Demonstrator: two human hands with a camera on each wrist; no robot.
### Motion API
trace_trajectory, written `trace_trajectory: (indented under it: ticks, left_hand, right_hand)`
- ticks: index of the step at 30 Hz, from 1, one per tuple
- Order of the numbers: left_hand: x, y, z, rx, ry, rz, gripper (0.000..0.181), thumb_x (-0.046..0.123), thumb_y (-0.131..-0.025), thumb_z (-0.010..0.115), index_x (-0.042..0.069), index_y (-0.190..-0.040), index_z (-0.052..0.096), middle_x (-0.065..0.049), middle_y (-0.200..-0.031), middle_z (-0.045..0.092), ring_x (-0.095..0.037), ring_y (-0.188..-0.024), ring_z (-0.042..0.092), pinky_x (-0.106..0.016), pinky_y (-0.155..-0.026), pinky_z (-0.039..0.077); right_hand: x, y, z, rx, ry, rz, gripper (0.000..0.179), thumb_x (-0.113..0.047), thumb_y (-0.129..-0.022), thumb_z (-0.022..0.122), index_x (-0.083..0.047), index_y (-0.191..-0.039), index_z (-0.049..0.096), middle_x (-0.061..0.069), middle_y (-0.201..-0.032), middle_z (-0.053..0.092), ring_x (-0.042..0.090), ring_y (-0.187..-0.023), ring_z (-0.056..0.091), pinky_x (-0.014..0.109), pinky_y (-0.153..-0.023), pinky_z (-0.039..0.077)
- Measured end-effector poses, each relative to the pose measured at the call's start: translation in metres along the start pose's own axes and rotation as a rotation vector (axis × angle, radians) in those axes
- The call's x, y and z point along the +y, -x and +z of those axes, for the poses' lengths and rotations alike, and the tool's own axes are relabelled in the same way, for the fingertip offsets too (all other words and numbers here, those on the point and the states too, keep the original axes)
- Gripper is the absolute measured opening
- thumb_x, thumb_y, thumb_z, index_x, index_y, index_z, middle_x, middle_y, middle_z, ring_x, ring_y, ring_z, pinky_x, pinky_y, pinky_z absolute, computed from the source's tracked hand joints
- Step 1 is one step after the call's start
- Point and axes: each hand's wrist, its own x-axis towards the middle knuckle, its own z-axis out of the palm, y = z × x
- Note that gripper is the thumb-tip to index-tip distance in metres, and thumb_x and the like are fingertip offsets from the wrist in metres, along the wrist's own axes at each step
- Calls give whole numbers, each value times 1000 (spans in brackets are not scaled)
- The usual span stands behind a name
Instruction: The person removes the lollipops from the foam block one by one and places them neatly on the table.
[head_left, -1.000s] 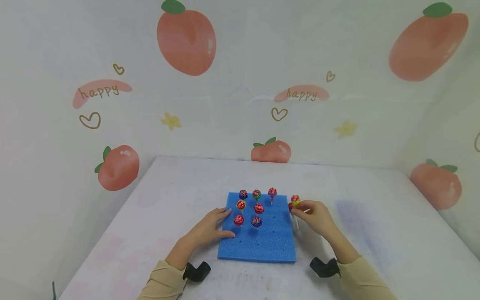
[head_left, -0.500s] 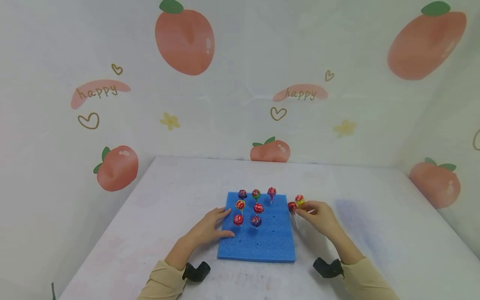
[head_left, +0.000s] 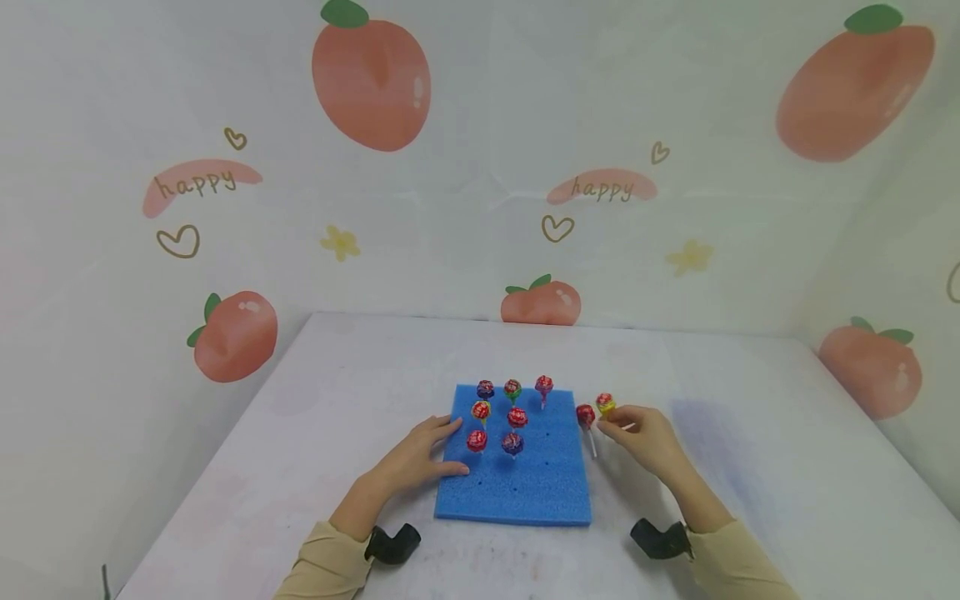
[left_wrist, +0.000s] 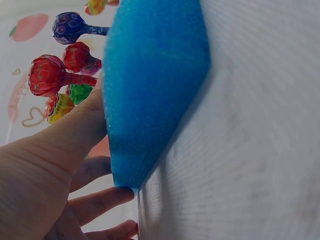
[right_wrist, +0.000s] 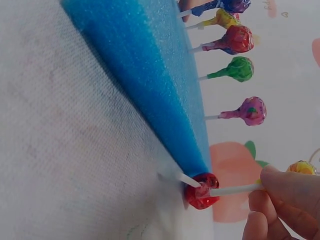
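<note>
A blue foam board lies on the table with several wrapped lollipops standing upright in it, among them a green one and a pink one. My left hand rests on the board's left edge, thumb on the top face and fingers spread along the side. Beyond the right edge, my right hand pinches a yellow-and-red lollipop between thumb and fingertips; its white stick points down toward the board side in the right wrist view. A red lollipop lies on the table close by the board's right edge.
Small holes dot the right and front parts of the board. The white table ends at a back wall sheet printed with peaches and hearts. A black wrist mount sits at each cuff.
My right hand has shifted slightly right with the yellow-and-red lollipop, leaving the red one in plain sight beside the board. The left hand stays where it was.
</note>
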Motion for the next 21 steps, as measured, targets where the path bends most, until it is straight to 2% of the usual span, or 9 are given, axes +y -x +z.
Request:
trace_trajectory:
  ticks: [11,21]
  left_hand:
    - [-1,-1,1,6,-13,5,77,39,-78,72,6,-140,42,-20,-147,38,-42,-138,28,-57,-110,29]
    - [-3,-3,3,7,-37,2,78,41,-78,72,7,-140,42,-19,-147,38,-41,-138,30,-56,-110,30]
  right_hand:
    - [6,0,-2,-2,21,24,26,-20,-86,67,2,-98,69,18,-99,69,25,-84,63,25,-63,53]
    - [12,0,-3,-12,19,29,25,-21,-86,67,3,-95,69,17,-93,69,22,-82,61,25,-60,49]
